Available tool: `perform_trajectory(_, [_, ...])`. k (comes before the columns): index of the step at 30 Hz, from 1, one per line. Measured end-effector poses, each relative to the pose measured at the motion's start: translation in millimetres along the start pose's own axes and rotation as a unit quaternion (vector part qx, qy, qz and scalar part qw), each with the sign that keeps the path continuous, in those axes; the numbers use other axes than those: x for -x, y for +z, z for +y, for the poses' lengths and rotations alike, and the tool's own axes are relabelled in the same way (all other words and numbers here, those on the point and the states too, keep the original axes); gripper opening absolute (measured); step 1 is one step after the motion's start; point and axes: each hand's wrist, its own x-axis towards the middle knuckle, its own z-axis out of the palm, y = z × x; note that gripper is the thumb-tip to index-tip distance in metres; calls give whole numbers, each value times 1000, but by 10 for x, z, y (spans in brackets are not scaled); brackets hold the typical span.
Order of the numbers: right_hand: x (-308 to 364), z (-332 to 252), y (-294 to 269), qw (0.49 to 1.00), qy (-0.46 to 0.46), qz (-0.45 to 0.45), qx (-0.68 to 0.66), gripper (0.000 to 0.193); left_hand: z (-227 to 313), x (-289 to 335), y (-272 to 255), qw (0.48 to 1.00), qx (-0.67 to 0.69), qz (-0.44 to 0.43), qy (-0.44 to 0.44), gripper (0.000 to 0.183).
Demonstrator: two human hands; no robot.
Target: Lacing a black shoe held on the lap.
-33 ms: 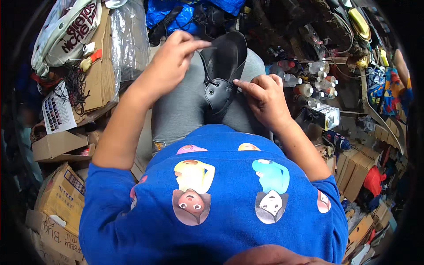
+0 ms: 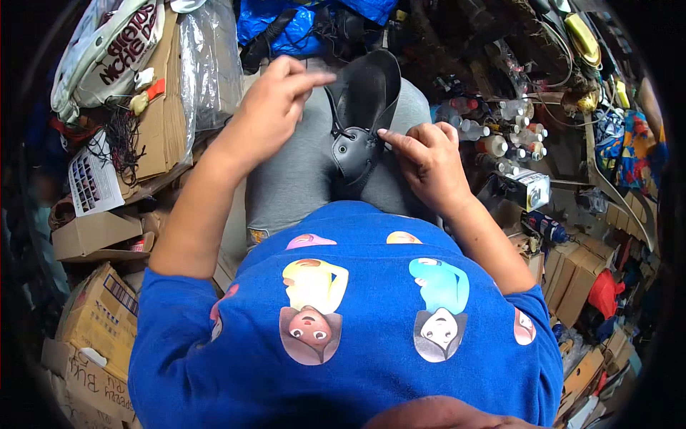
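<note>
Black shoe (image 2: 357, 154) on grey-trousered lap (image 2: 286, 175), far from me, eyelets showing. Right hand (image 2: 432, 154) touches shoe's right edge; can't tell whether it pinches. Left hand (image 2: 271, 107) near shoe's left side, index outstretched; grip unclear to me. Bottles (image 2: 491, 146) right, cardboard (image 2: 158, 118) left.

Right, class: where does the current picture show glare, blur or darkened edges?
Head view: glare whitens the clear plastic sheet at left; head view: the left hand has a blurred index fingertip, the black eyelet shoe looks sharper; head view: corners fall to black.
</note>
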Motion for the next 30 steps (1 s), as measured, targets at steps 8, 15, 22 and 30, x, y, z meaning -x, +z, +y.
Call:
perform_trajectory(8, [14,-114,5,999,-11,-1,39,41,120,396,10,988,-153,13,-2,15])
perform_trajectory(15, [28,-144,-5,999,0,-20,47,43,86,396,96,980,-198,4,-17,20])
perform_trajectory(22, [9,-160,13,999,11,-23,32,42,-17,95,265,961,-252,-87,74,18])
perform_trajectory(30, [18,-137,43,999,22,-18,37,41,-46,-203,-241,938,-289,-174,80,5])
